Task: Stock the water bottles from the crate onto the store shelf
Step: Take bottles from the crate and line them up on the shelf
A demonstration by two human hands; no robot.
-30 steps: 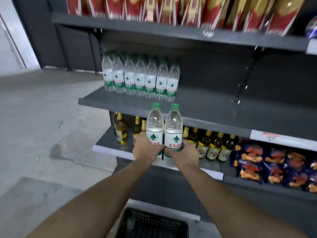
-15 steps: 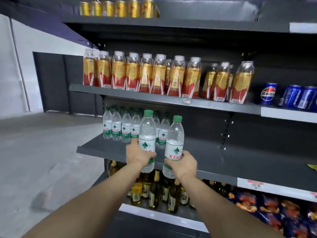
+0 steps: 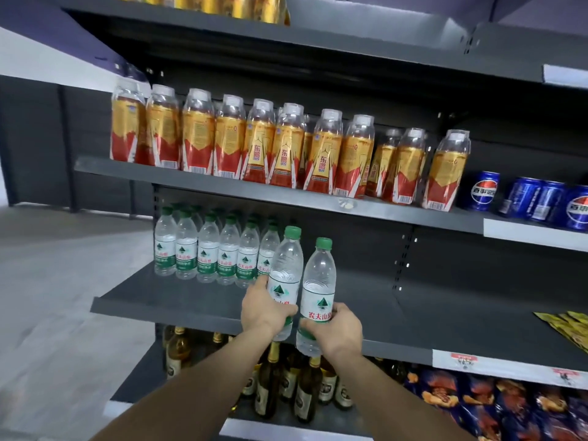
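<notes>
My left hand (image 3: 262, 308) grips a clear water bottle (image 3: 286, 268) with a green cap, held upright. My right hand (image 3: 337, 329) grips a second such bottle (image 3: 319, 284) just to its right. Both bottles hang at the front edge of the dark grey middle shelf (image 3: 191, 300), their bases below the shelf lip. Several matching water bottles (image 3: 208, 249) stand in rows at the back left of that shelf, and the left bottle is close to the rightmost of them. The crate is out of view.
The shelf above carries gold-and-red drink bottles (image 3: 280, 148) and blue cola cans (image 3: 525, 198). Below stand brown glass bottles (image 3: 286, 383) and blue snack bags (image 3: 496, 405). Yellow packets (image 3: 566, 323) lie at the middle shelf's far right. Grey floor lies left.
Both hands have raised the two bottles from below the middle shelf to its front edge and moved them closer to the stocked row. The view has tilted upward and the crate has left the frame.
</notes>
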